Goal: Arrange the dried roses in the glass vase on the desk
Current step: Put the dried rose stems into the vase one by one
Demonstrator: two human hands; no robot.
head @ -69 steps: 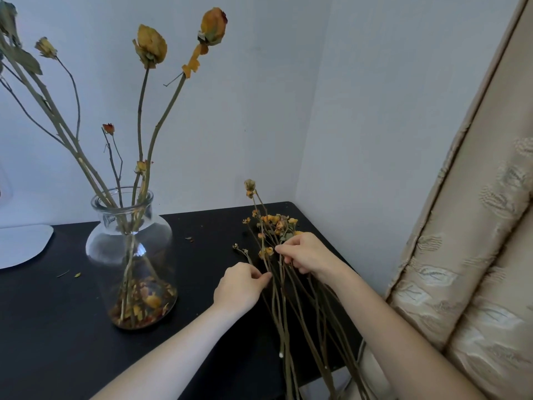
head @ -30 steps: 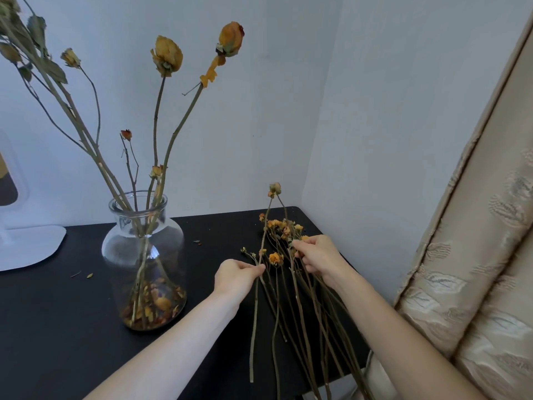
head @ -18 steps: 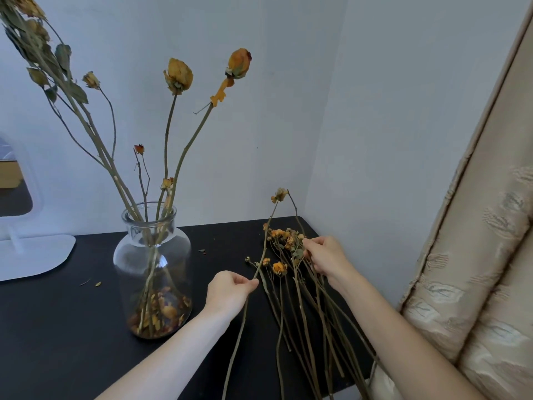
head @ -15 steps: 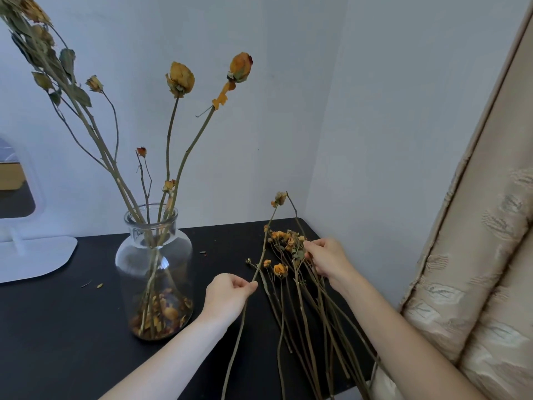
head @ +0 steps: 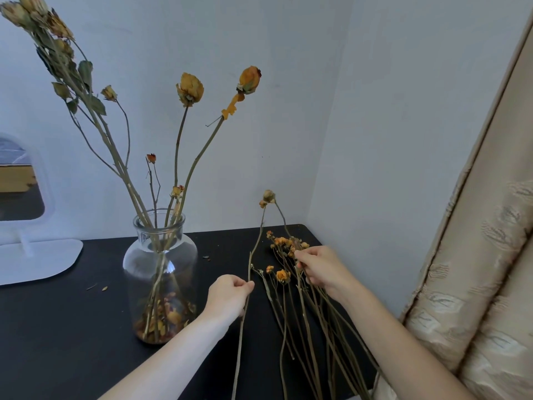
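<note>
A clear glass vase (head: 160,272) stands on the black desk (head: 57,319), holding several tall dried roses, with loose petals at its bottom. My left hand (head: 227,295) pinches one long dried rose stem (head: 255,246), raised and nearly upright, its bud at the top. To its right a bundle of dried roses (head: 300,313) lies on the desk with small orange blooms at the far end. My right hand (head: 320,267) rests on that bundle, fingers closed around stems near the blooms.
A white mirror on a flat stand (head: 31,255) sits at the desk's left rear. Small petal scraps (head: 101,287) lie on the desk. White walls meet at the corner behind; a beige patterned curtain (head: 473,255) hangs at the right.
My left hand has drawn one stem out of the bundle, lifting it leftward until nearly upright. My right hand has stayed on the bundle. The view has tilted upward.
</note>
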